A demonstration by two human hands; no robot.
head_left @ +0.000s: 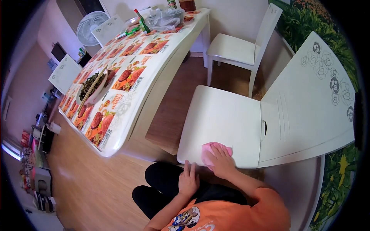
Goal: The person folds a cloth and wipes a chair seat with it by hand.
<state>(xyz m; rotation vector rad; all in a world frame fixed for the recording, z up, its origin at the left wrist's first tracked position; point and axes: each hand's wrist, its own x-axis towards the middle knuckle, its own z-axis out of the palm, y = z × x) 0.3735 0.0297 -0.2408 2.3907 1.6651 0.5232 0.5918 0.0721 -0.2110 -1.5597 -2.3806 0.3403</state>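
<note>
Where a pink cloth (207, 154) lies on the near edge of the white chair seat (223, 119), the right hand (222, 161) presses it from above, fingers extended and slightly spread. The left hand (188, 182), fingers partly parted, reaches the same edge; the table (144, 102) stands apart.

Right hand (218, 157) palm down, fingers together and pointing forward, forearm angled back to the body; left hand (189, 180) nearer the torso, fingers partly spread and forward, elbow bent, both forearms bare.
</note>
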